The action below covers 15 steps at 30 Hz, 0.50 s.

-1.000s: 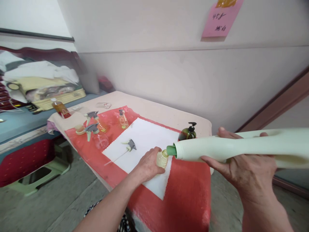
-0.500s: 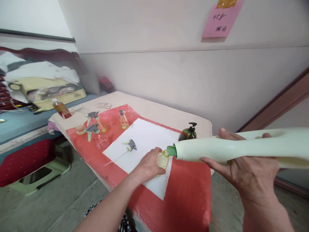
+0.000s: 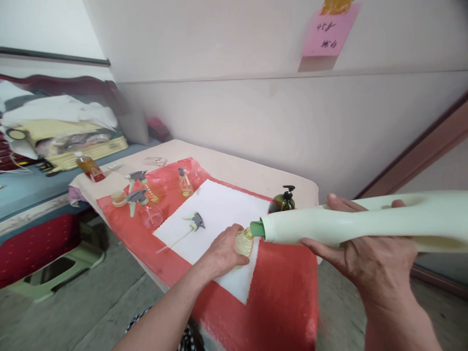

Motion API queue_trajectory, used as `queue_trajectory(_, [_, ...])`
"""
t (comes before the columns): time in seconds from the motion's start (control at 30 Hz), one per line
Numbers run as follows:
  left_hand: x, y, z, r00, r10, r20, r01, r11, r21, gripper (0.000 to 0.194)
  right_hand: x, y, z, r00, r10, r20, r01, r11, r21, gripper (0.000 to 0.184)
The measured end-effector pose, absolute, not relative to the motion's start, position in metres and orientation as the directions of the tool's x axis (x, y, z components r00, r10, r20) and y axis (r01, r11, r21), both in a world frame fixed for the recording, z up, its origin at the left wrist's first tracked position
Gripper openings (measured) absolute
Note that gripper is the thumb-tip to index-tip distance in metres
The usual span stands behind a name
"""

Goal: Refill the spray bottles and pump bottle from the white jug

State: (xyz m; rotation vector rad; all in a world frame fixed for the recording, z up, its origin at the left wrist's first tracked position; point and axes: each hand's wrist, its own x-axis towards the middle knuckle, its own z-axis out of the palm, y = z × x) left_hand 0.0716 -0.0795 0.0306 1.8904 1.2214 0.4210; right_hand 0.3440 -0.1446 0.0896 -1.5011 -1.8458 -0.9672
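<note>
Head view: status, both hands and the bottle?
Left hand gripping small bottle. Right hand holding pale green jug sideways, green spout at bottle mouth. Spray head on white sheet, apart from both hands.

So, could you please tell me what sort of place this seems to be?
Probably a bedroom: beyond the table there appears to be a bed with a blue surface, a dark red headboard and piled white cloth.

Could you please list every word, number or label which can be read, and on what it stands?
"45", then a mark like "g": pink note, upper line.
Lower line of the note: handwritten characters, not clear enough to quote.
Red label on the amber bottle: too blurred.
Pale yellow case: tiny mark, too small.
</note>
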Motion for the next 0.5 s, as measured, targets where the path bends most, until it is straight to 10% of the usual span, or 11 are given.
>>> queue_trajectory(0.5, [0.0714,-0.0787,0.0295,0.479,0.866,-0.143,0.584,-0.193,0.788,0.06,0.3447,-0.1468,0.0908,-0.239,0.595,0.767,0.97,0.111,0.216,0.089])
